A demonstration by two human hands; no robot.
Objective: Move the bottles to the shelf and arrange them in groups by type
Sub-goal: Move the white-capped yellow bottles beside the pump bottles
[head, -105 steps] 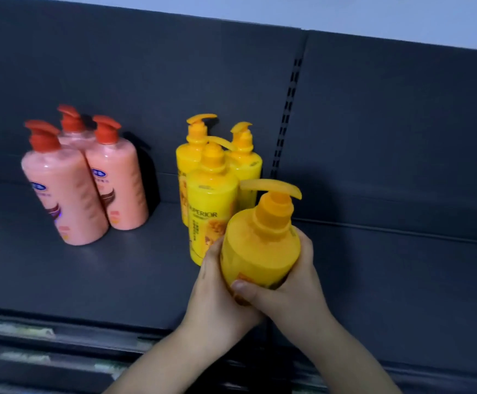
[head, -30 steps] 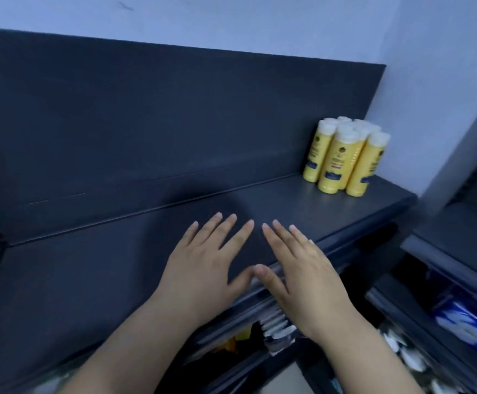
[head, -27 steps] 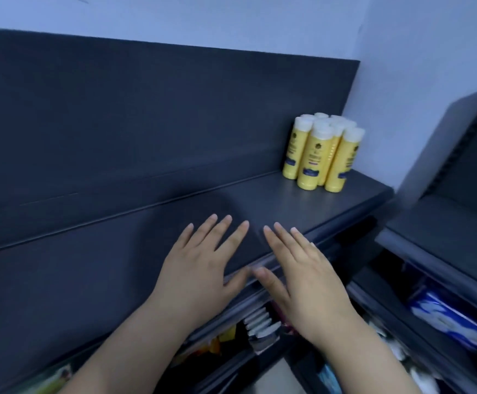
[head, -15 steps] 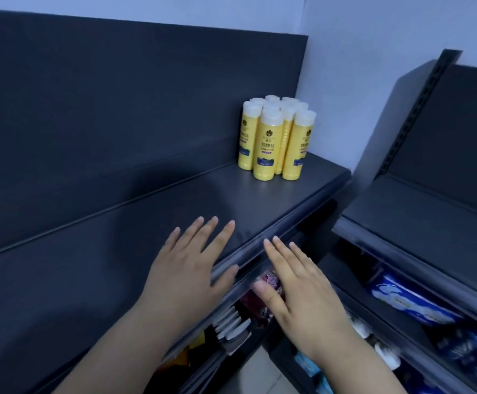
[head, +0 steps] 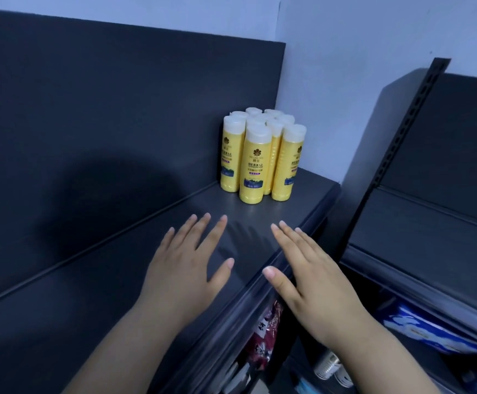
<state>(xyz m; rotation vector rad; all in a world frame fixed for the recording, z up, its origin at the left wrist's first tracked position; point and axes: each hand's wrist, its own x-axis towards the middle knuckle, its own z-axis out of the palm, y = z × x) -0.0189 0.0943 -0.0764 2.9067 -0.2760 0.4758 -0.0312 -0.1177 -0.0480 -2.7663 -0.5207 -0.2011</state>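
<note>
Head view, both hands in frame, nothing held. Left hand (head: 183, 268): palm down, fingers straight and spread, over the dark shelf (head: 89, 294) surface. Right hand (head: 314, 280): same flat, spread posture, fingers over the shelf's front lip, palm and wrist out past the edge. A faint shadow lies under the fingertips, so I judge both hands are hovering; I cannot tell for certain whether they touch. Below the lip, on lower levels, I see a red packet (head: 262, 334) and, further right, a blue-and-white package (head: 425, 334); other goods there are too blurred to name. Beyond my fingertips is a short stretch of bare shelf, then the yellow bottles (head: 257, 157): white caps, all one type, packed tight and touching each other, standing at the right end of the shelf close to the back panel (head: 117, 95). Their long axis is vertical and none is tilted. The cluster lies straight ahead, almost on the line running out between my two hands and slightly to the right of it. The front bottle (head: 253, 169) stands nearest the gap between my hands. Neither hand is clearly nearer; the right has a slight edge for the right-hand bottles, the left for the left-hand ones. Judgement: any move on this group is a forward reach with both hands closing in from either side. A second shelf unit (head: 430, 223) stands to the right, apart from this one.
</note>
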